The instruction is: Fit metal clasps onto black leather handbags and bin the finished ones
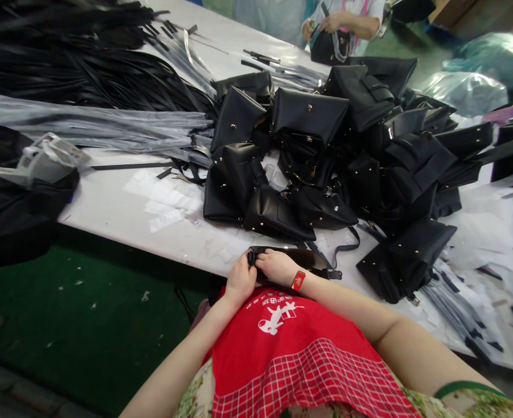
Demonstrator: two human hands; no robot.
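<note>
Both my hands meet at the table's near edge, over a black handbag (302,255) held against my red apron. My left hand (241,278) pinches a small black strap end (251,256) at the bag's left side. Close beside it, the fingers of my right hand (277,266) are bent onto the same spot. A thin black strap (347,247) trails from the bag's right end onto the table. What exactly lies between the right fingertips is hidden.
Black handbags (309,116) are heaped just beyond my hands. Long black straps (86,78) and plastic-wrapped strips lie at the left. White paper scraps (169,197) are scattered on the white table (108,197). Another person's hands (330,23) hold a bag at the far side.
</note>
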